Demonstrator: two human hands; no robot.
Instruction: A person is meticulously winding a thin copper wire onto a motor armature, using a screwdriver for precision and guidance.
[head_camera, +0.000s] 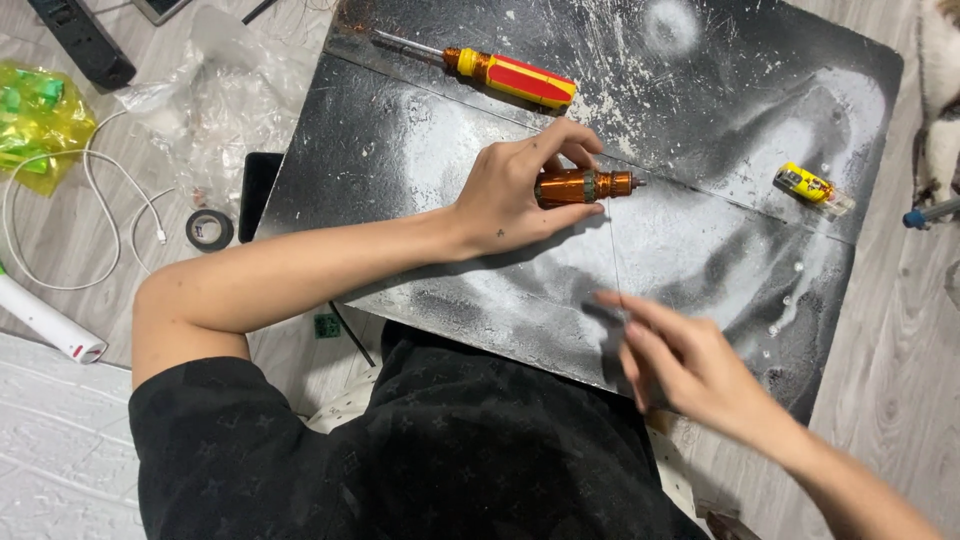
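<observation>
My left hand (520, 190) grips a copper-wound motor armature (585, 186) with a short shaft, holding it just above a scratched black board (400, 160). A thin wire (613, 250) runs down from the armature to my right hand (675, 360), which pinches the wire's end between blurred fingertips over the board's near edge.
A red and yellow screwdriver (500, 73) lies at the board's far side. A small yellow object (810, 186) sits at the right. On the floor left are a roll of black tape (209, 230), a white cable (95, 200), clear plastic wrap (225, 90) and a yellow bag (40, 115).
</observation>
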